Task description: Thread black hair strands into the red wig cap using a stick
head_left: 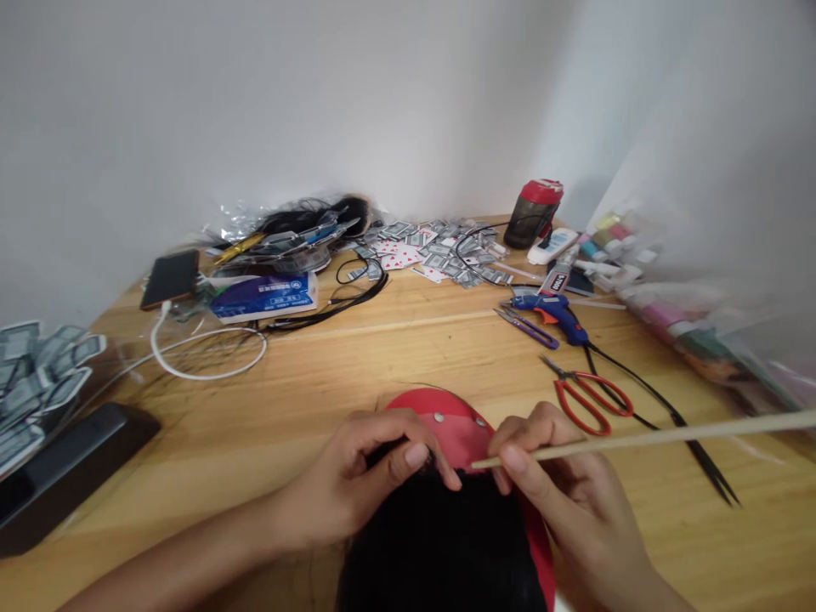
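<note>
In front of me is a rounded red form (460, 438) with two small pale round studs on its upper part. Smooth black hair-like material (439, 544) covers its near side. My left hand (382, 467) lies at the upper left edge of the black material, fingers curled over and thumb bent in; some black strands show between them. My right hand (561, 484) pinches a thin pale wooden stick (637, 442) between thumb and fingers. The stick's tip is close to the line where red and black meet. Whether it touches is unclear.
On the right lie red-handled scissors (592, 399), black tweezers (714, 472), a purple thread snipper (529, 327) and a blue glue gun (552, 310). Cut playing cards (439, 251) are strewn at the back. A phone (171, 279) and a black box (76, 476) are leftward.
</note>
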Available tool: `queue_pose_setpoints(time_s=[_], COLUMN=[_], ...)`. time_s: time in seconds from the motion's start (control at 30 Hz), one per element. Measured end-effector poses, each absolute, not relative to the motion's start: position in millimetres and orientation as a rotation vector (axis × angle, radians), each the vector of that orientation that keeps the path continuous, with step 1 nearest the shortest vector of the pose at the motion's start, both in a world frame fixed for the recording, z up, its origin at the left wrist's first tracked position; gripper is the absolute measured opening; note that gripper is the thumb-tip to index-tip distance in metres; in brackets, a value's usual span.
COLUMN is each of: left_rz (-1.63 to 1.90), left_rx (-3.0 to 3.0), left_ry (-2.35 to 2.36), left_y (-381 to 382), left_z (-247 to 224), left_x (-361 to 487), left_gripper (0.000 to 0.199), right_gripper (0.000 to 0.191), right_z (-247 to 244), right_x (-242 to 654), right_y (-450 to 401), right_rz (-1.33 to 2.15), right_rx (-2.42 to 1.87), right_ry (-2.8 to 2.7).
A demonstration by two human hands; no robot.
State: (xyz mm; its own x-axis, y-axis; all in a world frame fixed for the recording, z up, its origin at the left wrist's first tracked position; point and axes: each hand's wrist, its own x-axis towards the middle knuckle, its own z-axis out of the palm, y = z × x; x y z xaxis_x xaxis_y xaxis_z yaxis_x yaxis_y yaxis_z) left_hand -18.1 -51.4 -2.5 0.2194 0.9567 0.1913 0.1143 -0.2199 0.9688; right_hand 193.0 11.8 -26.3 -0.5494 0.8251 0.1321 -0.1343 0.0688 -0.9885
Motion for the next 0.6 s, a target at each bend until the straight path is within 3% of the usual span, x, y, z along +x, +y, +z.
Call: queue_pose_setpoints(time_s=[0.6], left_rz=[1.135], left_rx=[1.524], left_ry=[1.046], left_y=[-53.0], left_z=[-3.7], left_x=[-16.1], left_gripper=[0.03], right_gripper=[0.02], right_z=[-27.6], right_x=[192.0], right_y=[8.4], right_rz=[1.365], right_rx=[-0.626], right_ry=[-1.674])
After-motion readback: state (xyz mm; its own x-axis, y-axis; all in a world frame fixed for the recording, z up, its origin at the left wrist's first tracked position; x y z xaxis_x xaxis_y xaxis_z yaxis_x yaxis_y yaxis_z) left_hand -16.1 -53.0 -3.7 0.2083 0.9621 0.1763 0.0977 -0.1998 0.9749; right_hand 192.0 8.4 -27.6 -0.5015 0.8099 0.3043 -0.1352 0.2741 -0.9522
